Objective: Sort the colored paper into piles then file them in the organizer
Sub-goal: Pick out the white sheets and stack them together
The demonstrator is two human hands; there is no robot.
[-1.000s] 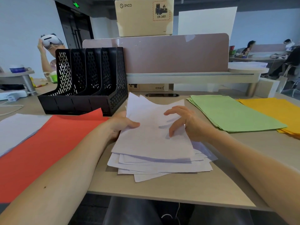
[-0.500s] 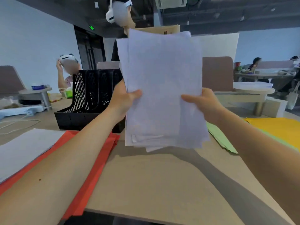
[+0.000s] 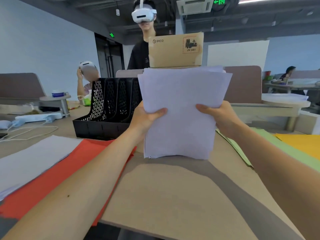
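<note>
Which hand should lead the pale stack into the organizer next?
Probably left. The left hand grips the pale stack at its left edge, right beside the black organizer, whose slots sit just left of the paper. The right hand holds the opposite edge, with the whole stack between it and the organizer.

lavender stack (image 3: 181, 110): upright | black organizer (image 3: 107, 108): behind-left | red pile (image 3: 78, 170), green pile (image 3: 290, 148), yellow pile (image 3: 303, 144): flat

A cardboard box (image 3: 175, 50) sits far centre, a standing person (image 3: 138, 56) in a white headset (image 3: 143, 14) behind it. Far left lie a power strip (image 3: 39, 116) and white cable (image 3: 29, 134).
</note>
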